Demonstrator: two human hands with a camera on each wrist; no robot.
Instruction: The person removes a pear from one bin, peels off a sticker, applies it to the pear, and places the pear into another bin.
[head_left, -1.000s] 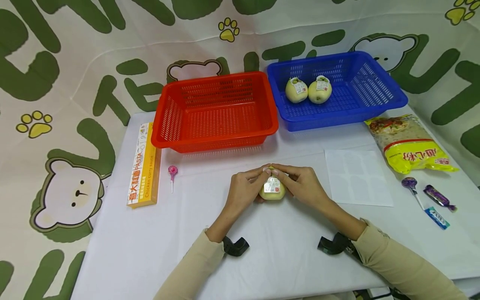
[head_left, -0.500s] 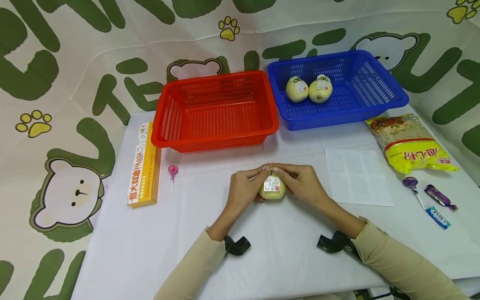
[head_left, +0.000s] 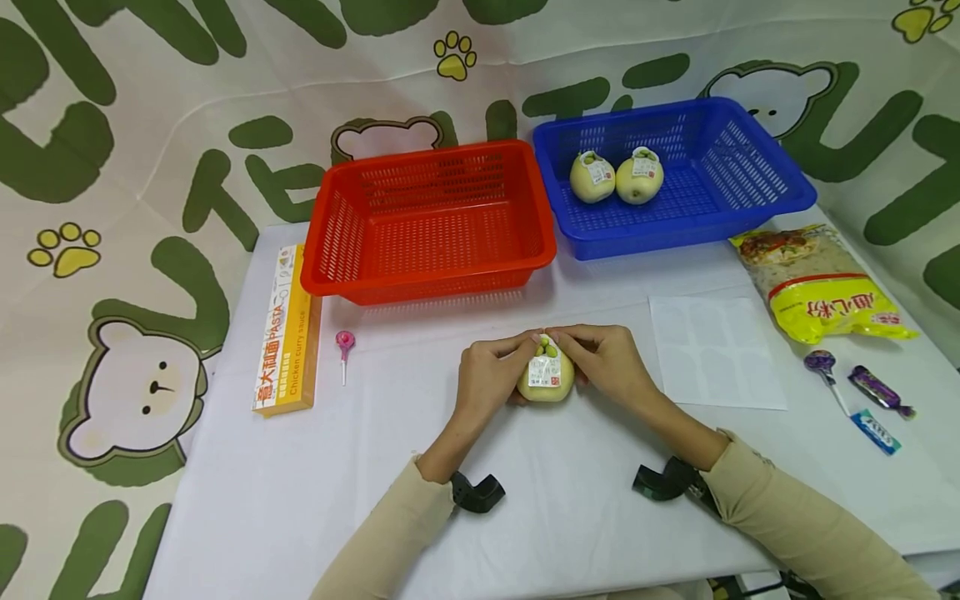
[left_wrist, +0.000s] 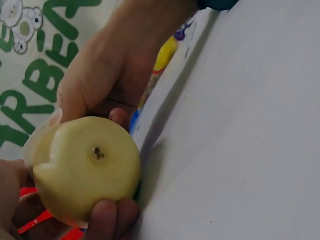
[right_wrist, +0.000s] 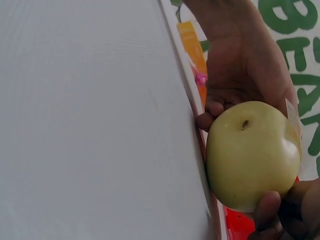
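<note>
Two hands hold a pale yellow apple at the near middle of a white table.
The left hand and right hand curl their fingers round its sides, fingertips meeting over its labelled top, near the red basket.

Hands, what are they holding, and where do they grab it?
Both hold one yellow-green apple above the table. The left hand grips its left side, the right hand its right side, with fingertips meeting at the top near the sticker.
</note>
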